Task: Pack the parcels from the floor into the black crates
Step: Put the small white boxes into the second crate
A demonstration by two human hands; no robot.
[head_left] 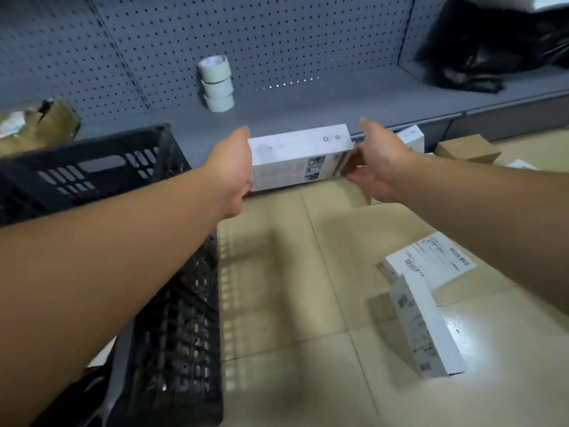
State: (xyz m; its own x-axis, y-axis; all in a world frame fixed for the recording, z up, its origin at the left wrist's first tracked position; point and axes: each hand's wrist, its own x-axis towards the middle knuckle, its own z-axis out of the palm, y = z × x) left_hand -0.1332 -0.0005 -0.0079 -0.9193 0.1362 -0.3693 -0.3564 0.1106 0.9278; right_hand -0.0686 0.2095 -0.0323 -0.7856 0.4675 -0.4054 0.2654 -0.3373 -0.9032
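Grey pegboard shelving [277, 41] is backing a low shelf and a beige tiled floor [292, 303], where a person is lifting a long white parcel [300, 155] just in front of the shelf edge. Both arms are reaching forward. The left hand [232, 167] is clamping the parcel's left end, its fingers hidden behind the box; the right hand [374, 161] is gripping the right end, thumb on top and fingers curling beneath. Each grip is closing on the parcel, which is hanging clear of the floor, to the right of the black crate [123, 241].

Beyond the parcel, three rolls of tape [217, 83] are standing stacked on the shelf. Crumpled brown packaging [43, 124] is lying behind the crate, and black plastic bags [498, 47] are sitting far right on the shelf. Nearer the camera than the parcel, two more white parcels [426, 318] are resting on the tiles, one leaning on the other. A brown carton [468, 149] and another white box [411, 138] are sitting past the right hand. Crate contents are hidden by the left arm; motion blur is softening the print on the parcel.
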